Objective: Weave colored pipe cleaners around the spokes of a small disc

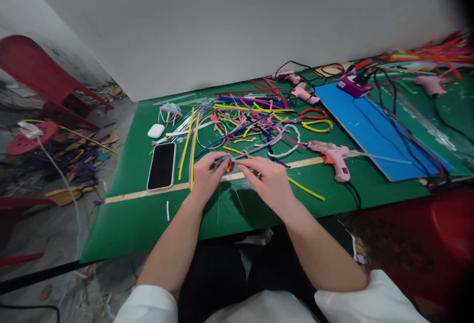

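Note:
Both hands meet above the near middle of the green table. My left hand [209, 172] is closed round a small pipe-cleaner piece [232, 165], light blue outside with red and yellow inside. My right hand [264, 180] pinches at the right edge of that same piece, thumb against forefinger. Fingers cover much of it, so its full shape is hidden. Thin wires or glue strands hang below it. Just beyond the hands lies a heap of coloured pipe cleaners [237, 120]. A yellow pipe cleaner [306, 188] lies right of my right hand.
Left of the hands lie a phone [162, 166] and a white earbud case [156, 131]. A pink glue gun [335, 159] rests at right, near scissors [317, 125] and a blue board [366, 130] crossed by cables. A purple power strip [355, 85] sits on the board.

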The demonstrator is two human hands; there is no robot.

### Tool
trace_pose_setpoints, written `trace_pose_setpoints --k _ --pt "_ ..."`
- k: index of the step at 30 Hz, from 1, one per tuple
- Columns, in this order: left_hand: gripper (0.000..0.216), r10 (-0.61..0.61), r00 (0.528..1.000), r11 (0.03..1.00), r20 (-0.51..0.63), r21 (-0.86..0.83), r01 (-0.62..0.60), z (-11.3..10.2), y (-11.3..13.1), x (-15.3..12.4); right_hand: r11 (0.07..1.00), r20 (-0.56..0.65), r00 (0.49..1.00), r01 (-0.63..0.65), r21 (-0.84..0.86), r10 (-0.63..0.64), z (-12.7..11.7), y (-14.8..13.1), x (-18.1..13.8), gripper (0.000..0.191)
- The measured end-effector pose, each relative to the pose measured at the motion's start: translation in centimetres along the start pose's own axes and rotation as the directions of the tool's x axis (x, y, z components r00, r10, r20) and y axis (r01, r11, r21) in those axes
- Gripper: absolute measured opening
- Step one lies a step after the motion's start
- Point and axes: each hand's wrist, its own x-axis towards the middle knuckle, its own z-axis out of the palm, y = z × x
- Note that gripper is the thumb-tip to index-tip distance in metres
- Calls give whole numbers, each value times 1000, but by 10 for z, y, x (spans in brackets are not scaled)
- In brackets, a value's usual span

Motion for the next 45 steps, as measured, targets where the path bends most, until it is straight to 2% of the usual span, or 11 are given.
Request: trace_pose_setpoints --k 3,5,7,11,15,18,25,29,35,40,45 --pt "21 -244 954 940 173 -200 276 -1 0 3 990 45 995 -95 103 91 -43 -4 -3 13" --pt "24 -321 890 858 325 -297 418 -1 -1 3 950 15 972 -234 207 236 -65 8 -2 15" --pt "26 -343 810 781 476 -335 528 0 -1 2 890 92 940 -340 305 327 -71 29 1 22" --pt "26 -355 661 687 661 -295 664 0 2 0 807 365 880 -441 392 304 -47 60 8 18" --pt "24 -359 576 610 734 -283 740 -1 2 1 773 639 767 -434 462 49 -15 53 10 28" --pt "23 -356 536 581 765 -269 769 -3 1 2 754 657 752 -401 521 -54 -4 45 9 27" --pt "27 -336 451 527 827 -232 818 -7 1 2 798 565 824 -313 515 -42 -4 47 6 24" --pt "29 -311 441 525 842 -234 818 -9 4 2 804 526 849 -280 525 -47 2 45 6 20" --pt "29 -323 505 497 800 -311 810 -12 5 2 771 362 927 -303 560 102 19 32 1 18" --pt "32 -336 509 503 793 -306 808 -14 0 2 718 293 947 -293 631 129 28 24 0 15" --pt "30 -406 611 509 680 -387 769 -12 2 4 838 172 970 -236 492 172 31 24 0 15"
